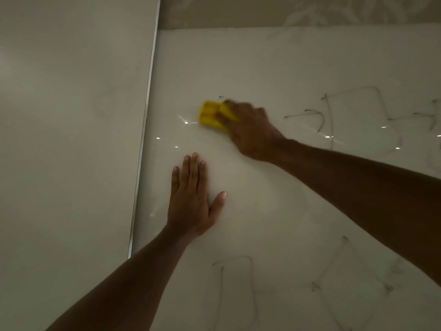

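Yellow ribbed eraser [210, 114], soft-edged block, pressed to the upper left of the glossy whiteboard [286, 63]; right hand [250, 132] fingers curled around it. Left hand [191, 199] lies flat, fingers straight, lower on the whiteboard. Advisable: pad flat, even pressure, overlapping passes toward the thin grey marker strokes [319, 118] at the whiteboard's right.

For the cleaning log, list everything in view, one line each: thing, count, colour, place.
whiteboard: one, glossy white, fills centre and right.
marker marks: several, faint dark, on the board's right and lower parts.
yellow eraser: one, yellow, against the board, upper centre.
edge strip: one, silver, along the board's left edge.
wall: one, pale, left of the board.
left hand: one, flat on the board, lower centre.
right hand: one, blurred, grips the yellow eraser.
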`<state>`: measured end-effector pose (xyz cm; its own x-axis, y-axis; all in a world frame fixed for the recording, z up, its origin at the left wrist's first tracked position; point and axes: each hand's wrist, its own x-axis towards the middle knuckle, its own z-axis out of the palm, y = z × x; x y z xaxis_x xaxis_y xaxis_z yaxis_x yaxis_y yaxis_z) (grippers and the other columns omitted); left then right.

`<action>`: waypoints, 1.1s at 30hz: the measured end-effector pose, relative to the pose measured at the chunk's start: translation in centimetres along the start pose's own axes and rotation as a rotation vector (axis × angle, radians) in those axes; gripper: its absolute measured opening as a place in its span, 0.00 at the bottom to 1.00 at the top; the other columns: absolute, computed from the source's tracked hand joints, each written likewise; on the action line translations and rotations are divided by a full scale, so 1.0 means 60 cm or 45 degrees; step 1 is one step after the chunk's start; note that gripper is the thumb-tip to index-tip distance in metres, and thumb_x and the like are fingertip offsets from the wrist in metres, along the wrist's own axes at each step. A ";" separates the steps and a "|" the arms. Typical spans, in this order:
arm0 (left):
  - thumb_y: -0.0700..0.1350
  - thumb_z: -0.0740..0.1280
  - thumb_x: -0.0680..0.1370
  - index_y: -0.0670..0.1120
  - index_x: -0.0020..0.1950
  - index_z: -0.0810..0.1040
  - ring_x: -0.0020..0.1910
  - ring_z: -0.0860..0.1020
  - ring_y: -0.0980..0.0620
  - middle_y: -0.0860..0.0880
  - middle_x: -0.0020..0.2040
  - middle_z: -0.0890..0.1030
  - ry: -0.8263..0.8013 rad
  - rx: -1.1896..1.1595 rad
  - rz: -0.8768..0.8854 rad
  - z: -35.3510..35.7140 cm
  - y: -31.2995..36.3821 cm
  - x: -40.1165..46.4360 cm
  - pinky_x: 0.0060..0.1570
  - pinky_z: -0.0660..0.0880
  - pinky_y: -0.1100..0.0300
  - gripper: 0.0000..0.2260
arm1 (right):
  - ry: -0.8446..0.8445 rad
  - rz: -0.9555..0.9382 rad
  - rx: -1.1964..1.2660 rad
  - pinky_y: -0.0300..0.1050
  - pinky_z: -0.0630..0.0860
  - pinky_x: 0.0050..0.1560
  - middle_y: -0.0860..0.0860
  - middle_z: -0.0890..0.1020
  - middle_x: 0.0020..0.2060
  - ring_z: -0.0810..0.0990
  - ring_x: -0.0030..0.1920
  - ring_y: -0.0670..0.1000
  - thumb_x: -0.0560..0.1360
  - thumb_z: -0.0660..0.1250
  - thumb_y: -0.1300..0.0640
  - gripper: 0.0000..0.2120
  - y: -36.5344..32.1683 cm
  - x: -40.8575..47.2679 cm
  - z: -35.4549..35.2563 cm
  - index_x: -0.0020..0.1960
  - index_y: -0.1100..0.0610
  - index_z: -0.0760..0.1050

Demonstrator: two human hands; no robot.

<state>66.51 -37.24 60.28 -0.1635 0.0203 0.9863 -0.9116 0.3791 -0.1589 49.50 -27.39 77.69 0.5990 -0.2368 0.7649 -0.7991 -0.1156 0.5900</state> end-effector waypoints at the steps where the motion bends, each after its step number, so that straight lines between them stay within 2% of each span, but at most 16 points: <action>1: 0.64 0.53 0.84 0.35 0.84 0.57 0.86 0.51 0.35 0.35 0.85 0.55 -0.002 0.000 0.001 0.000 0.000 0.000 0.84 0.51 0.36 0.40 | -0.079 -0.191 -0.054 0.60 0.67 0.65 0.57 0.61 0.79 0.67 0.71 0.63 0.84 0.56 0.51 0.25 -0.001 -0.007 0.001 0.80 0.46 0.58; 3: 0.64 0.53 0.84 0.35 0.84 0.57 0.86 0.52 0.35 0.34 0.85 0.55 0.011 -0.001 0.005 0.001 -0.001 0.000 0.84 0.51 0.37 0.39 | -0.061 -0.233 -0.144 0.58 0.69 0.65 0.55 0.64 0.78 0.69 0.71 0.62 0.84 0.53 0.48 0.24 0.029 0.007 -0.010 0.80 0.46 0.60; 5: 0.63 0.54 0.84 0.34 0.84 0.58 0.85 0.52 0.35 0.34 0.85 0.56 0.024 0.005 0.006 0.003 0.000 0.000 0.83 0.50 0.37 0.39 | 0.062 0.231 -0.076 0.56 0.70 0.64 0.53 0.66 0.75 0.70 0.70 0.63 0.81 0.55 0.50 0.25 0.069 0.031 -0.027 0.78 0.44 0.61; 7: 0.63 0.55 0.83 0.34 0.84 0.58 0.86 0.52 0.35 0.34 0.85 0.56 0.024 0.004 0.004 0.005 -0.001 0.000 0.84 0.50 0.38 0.39 | 0.180 0.721 -0.063 0.60 0.67 0.65 0.56 0.61 0.78 0.67 0.69 0.65 0.80 0.59 0.57 0.29 0.098 0.044 -0.041 0.79 0.47 0.58; 9: 0.63 0.55 0.83 0.35 0.84 0.57 0.86 0.51 0.36 0.35 0.85 0.55 0.019 -0.001 -0.001 0.005 -0.001 0.000 0.84 0.48 0.39 0.39 | 0.186 0.850 -0.071 0.61 0.66 0.66 0.57 0.57 0.79 0.66 0.70 0.65 0.79 0.60 0.59 0.30 0.085 0.052 -0.042 0.80 0.48 0.57; 11: 0.63 0.55 0.83 0.35 0.85 0.56 0.86 0.51 0.36 0.35 0.86 0.54 0.009 -0.003 -0.004 0.003 0.000 0.000 0.84 0.47 0.40 0.39 | 0.056 0.591 -0.010 0.60 0.66 0.67 0.56 0.58 0.79 0.65 0.71 0.64 0.80 0.57 0.55 0.30 0.043 0.051 -0.027 0.80 0.45 0.56; 13: 0.63 0.55 0.83 0.35 0.85 0.56 0.86 0.51 0.36 0.35 0.86 0.54 -0.002 -0.008 -0.008 0.000 0.002 0.000 0.84 0.47 0.40 0.40 | -0.116 0.144 0.040 0.60 0.66 0.68 0.55 0.60 0.79 0.66 0.72 0.62 0.80 0.52 0.47 0.28 -0.002 0.042 -0.006 0.80 0.44 0.57; 15: 0.63 0.54 0.83 0.35 0.85 0.56 0.86 0.50 0.36 0.35 0.86 0.54 -0.026 -0.021 -0.017 -0.005 0.004 0.001 0.84 0.48 0.39 0.40 | -0.131 -0.149 -0.090 0.61 0.67 0.67 0.55 0.61 0.78 0.66 0.72 0.62 0.83 0.53 0.49 0.25 -0.007 0.040 0.003 0.80 0.45 0.57; 16: 0.63 0.54 0.83 0.35 0.84 0.56 0.86 0.51 0.35 0.35 0.86 0.54 -0.030 -0.028 -0.021 -0.006 0.005 0.001 0.84 0.49 0.38 0.40 | -0.079 -0.072 -0.109 0.62 0.67 0.66 0.55 0.62 0.78 0.66 0.71 0.63 0.84 0.55 0.53 0.25 0.007 0.048 -0.001 0.80 0.45 0.58; 20: 0.62 0.55 0.83 0.33 0.83 0.59 0.85 0.53 0.34 0.34 0.85 0.56 -0.018 -0.027 -0.022 -0.010 0.005 0.000 0.83 0.52 0.36 0.39 | 0.182 0.802 -0.021 0.62 0.66 0.64 0.55 0.60 0.78 0.67 0.68 0.64 0.79 0.61 0.59 0.30 0.085 0.071 -0.030 0.79 0.45 0.59; 21: 0.62 0.55 0.83 0.33 0.83 0.59 0.85 0.53 0.34 0.34 0.85 0.56 -0.019 -0.025 -0.021 -0.010 0.006 0.001 0.83 0.52 0.36 0.39 | 0.205 0.863 -0.032 0.62 0.67 0.63 0.55 0.60 0.78 0.67 0.68 0.65 0.78 0.62 0.59 0.30 0.087 0.065 -0.032 0.78 0.46 0.59; 23: 0.62 0.55 0.83 0.34 0.83 0.59 0.85 0.53 0.34 0.34 0.85 0.56 -0.024 -0.021 -0.019 -0.011 0.006 0.002 0.83 0.52 0.36 0.39 | 0.145 0.613 -0.030 0.61 0.67 0.62 0.56 0.61 0.78 0.68 0.67 0.65 0.79 0.60 0.56 0.29 0.058 0.036 -0.025 0.78 0.46 0.61; 26: 0.62 0.56 0.82 0.33 0.83 0.60 0.84 0.56 0.32 0.33 0.84 0.58 -0.016 -0.002 -0.020 -0.014 0.008 0.001 0.82 0.54 0.34 0.39 | -0.008 -0.064 -0.019 0.59 0.70 0.58 0.56 0.67 0.76 0.72 0.65 0.64 0.80 0.53 0.49 0.25 0.007 -0.059 0.003 0.77 0.47 0.65; 28: 0.61 0.56 0.82 0.32 0.82 0.61 0.83 0.57 0.30 0.31 0.83 0.59 -0.035 0.010 -0.022 -0.016 0.011 0.003 0.81 0.55 0.32 0.39 | -0.046 -0.196 -0.086 0.59 0.73 0.55 0.55 0.67 0.75 0.74 0.64 0.63 0.80 0.53 0.48 0.24 0.027 -0.110 0.001 0.77 0.45 0.64; 30: 0.61 0.56 0.82 0.30 0.81 0.62 0.82 0.58 0.27 0.28 0.82 0.60 -0.062 0.011 -0.036 -0.018 0.021 0.009 0.80 0.55 0.29 0.39 | 0.078 0.005 -0.159 0.61 0.74 0.54 0.53 0.66 0.76 0.74 0.62 0.64 0.79 0.57 0.51 0.28 0.090 -0.131 -0.014 0.78 0.40 0.59; 33: 0.59 0.57 0.81 0.29 0.79 0.65 0.80 0.59 0.24 0.25 0.80 0.60 -0.078 0.003 -0.047 -0.022 0.045 0.026 0.78 0.56 0.26 0.38 | 0.280 0.794 -0.085 0.65 0.70 0.61 0.53 0.61 0.79 0.68 0.67 0.65 0.78 0.62 0.54 0.32 0.193 -0.141 -0.045 0.80 0.41 0.57</action>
<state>64.26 -34.97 61.42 -0.1522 -0.0503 0.9871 -0.9183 0.3765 -0.1224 35.34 -24.12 78.74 0.0276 -0.0366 0.9989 -0.9987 0.0411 0.0291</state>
